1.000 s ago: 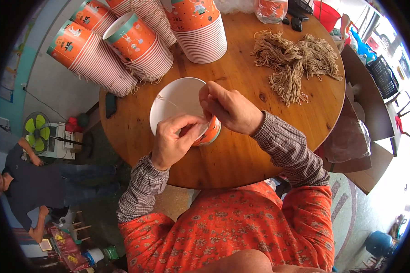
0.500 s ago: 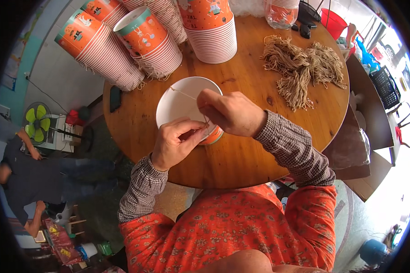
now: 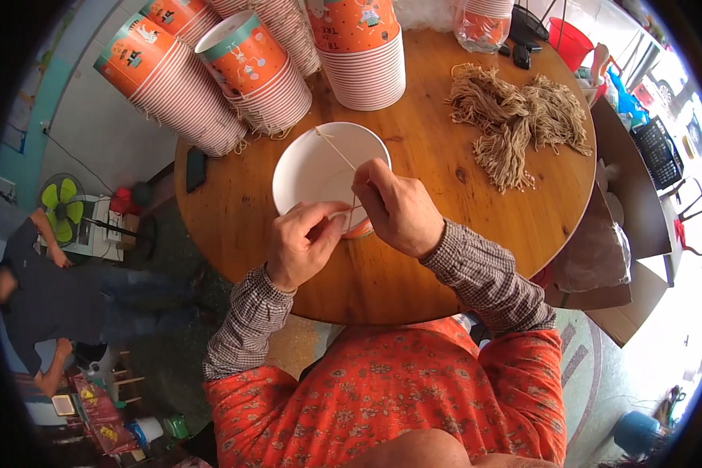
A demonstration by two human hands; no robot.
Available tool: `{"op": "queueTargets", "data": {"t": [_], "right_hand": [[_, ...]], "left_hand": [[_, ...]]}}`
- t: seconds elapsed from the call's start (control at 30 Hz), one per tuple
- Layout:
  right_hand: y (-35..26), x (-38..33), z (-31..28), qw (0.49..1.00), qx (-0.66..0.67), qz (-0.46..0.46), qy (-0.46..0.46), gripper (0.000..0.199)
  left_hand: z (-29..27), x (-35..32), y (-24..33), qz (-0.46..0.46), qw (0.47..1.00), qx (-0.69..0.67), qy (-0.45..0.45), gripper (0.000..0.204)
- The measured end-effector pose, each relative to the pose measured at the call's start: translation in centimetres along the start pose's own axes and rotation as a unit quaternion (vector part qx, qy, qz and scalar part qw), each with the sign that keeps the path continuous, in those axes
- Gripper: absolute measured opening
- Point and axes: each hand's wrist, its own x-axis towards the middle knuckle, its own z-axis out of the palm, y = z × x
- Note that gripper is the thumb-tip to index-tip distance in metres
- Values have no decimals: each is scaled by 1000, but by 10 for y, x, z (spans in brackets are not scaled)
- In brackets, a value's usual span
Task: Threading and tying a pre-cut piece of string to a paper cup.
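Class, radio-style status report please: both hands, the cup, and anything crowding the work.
Left hand steadies paper cup rim. Right hand pinches tan string across its mouth. Cup stacks close behind; string bundle aside.

Orange floral-print garment over the lap; both forearms in fine brown-checked sleeves — cuffs at the wrists.

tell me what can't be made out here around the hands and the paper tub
- Head view: the outer wall of the paper tub is mostly hidden by the left hand and right hand.
- Where the thin string ends is hidden behind the fingers.
- The stacked tubs are cut off by the top edge.
- The dark flat object is too small to identify.
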Motion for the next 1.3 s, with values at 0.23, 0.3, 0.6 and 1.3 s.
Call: {"op": "queueTargets", "data": {"t": [0.23,0.3,0.6,1.3], "right_hand": [[-13,0,-22,989,127,15,-70,17],[-6,-1,-28,970,214,41,-104,22],[43,16,-60,703,634,315,65,13],[52,-11,-46,984,179,16,-22,37]], "left_hand": [[14,5,-9,-21,998,-62,11,17],[10,16,2,32,999,-26,13,14],[28,-17,17,103,993,46,35,12],[-143,171,-164,-115,819,-491,274,12]]}}
